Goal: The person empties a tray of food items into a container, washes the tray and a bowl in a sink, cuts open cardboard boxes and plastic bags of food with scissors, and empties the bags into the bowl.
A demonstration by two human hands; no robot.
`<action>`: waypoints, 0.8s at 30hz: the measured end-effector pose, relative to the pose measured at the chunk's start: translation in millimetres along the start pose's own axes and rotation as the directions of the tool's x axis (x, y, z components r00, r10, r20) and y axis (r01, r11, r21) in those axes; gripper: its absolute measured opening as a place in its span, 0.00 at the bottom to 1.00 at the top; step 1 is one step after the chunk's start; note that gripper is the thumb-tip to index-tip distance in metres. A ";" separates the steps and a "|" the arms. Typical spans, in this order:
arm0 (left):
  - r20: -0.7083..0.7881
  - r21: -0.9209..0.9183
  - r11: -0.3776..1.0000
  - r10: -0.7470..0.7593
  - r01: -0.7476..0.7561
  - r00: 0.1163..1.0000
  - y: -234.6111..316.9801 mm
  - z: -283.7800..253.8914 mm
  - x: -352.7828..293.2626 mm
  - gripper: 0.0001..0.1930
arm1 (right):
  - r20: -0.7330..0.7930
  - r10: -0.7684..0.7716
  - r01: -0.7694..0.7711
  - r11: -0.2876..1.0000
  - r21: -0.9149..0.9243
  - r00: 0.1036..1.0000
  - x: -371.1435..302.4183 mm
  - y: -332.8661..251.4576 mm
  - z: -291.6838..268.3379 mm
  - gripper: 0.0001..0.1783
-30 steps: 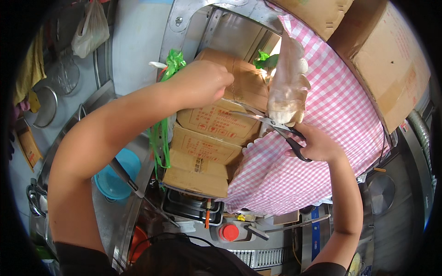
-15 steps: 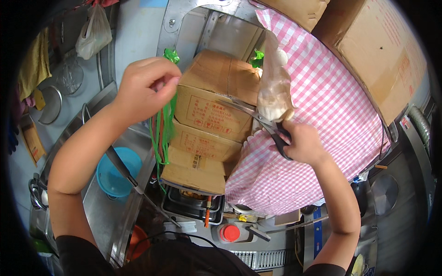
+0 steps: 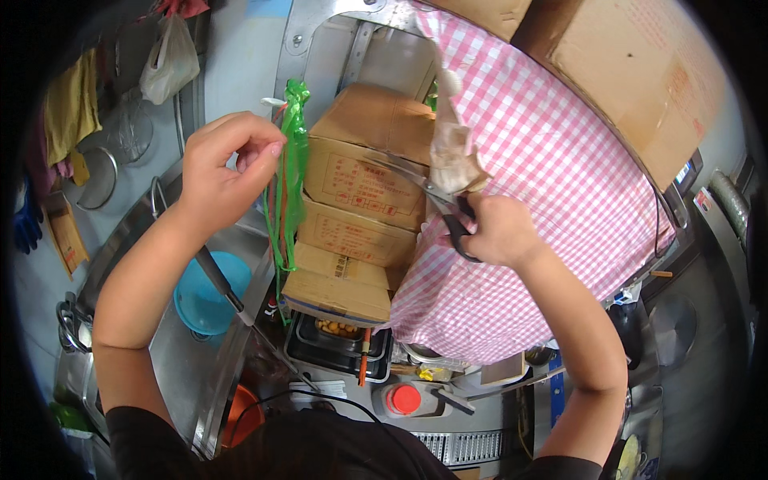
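My right hand (image 3: 502,230) grips the black handles of a pair of scissors (image 3: 445,202). The blades point left and away, across the front of a stack of brown cardboard boxes (image 3: 364,188). Just above the scissors hangs the wrinkled, stained edge of a pink-and-white checked cloth (image 3: 552,184). My left hand (image 3: 230,164) is raised with its fingers pinched together, left of the boxes; I cannot make out anything in the pinch. Close beside it hang green plastic strips (image 3: 294,160), with a small white-tipped thing at their upper left.
Larger cartons (image 3: 640,80) rest on the cloth-covered top at far right. At left, a blue basin (image 3: 212,292) sits in a steel sink. Below the boxes are black trays (image 3: 336,356) and a red-lidded jar (image 3: 403,398). A white plastic bag (image 3: 170,64) hangs at upper left.
My left hand has moved left, away from the boxes, so more of the green strips shows. The scissors stay in my right hand by the cloth edge. The whole view has shifted slightly.
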State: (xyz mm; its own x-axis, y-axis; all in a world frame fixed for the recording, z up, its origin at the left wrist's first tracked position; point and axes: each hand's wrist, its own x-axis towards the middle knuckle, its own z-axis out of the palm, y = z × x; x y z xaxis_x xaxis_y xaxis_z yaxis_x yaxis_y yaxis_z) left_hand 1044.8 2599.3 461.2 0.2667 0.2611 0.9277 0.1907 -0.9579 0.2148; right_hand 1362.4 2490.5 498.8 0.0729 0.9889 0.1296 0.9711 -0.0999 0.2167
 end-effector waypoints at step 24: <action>0.170 0.236 0.970 0.016 -0.057 0.985 -70.6 112.2 20.8 0.09 | 0.313 0.054 -0.246 0.749 0.615 0.948 -5.4 -33.9 -0.6 0.30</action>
State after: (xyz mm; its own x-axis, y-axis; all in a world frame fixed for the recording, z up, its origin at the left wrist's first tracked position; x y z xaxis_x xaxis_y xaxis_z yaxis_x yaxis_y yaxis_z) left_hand 1142.8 2685.7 431.2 0.4268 0.2621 0.8655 0.3928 -0.9158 0.0836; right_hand 1329.0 2488.6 491.3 0.1930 0.9667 -0.1683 0.8496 -0.2505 -0.4642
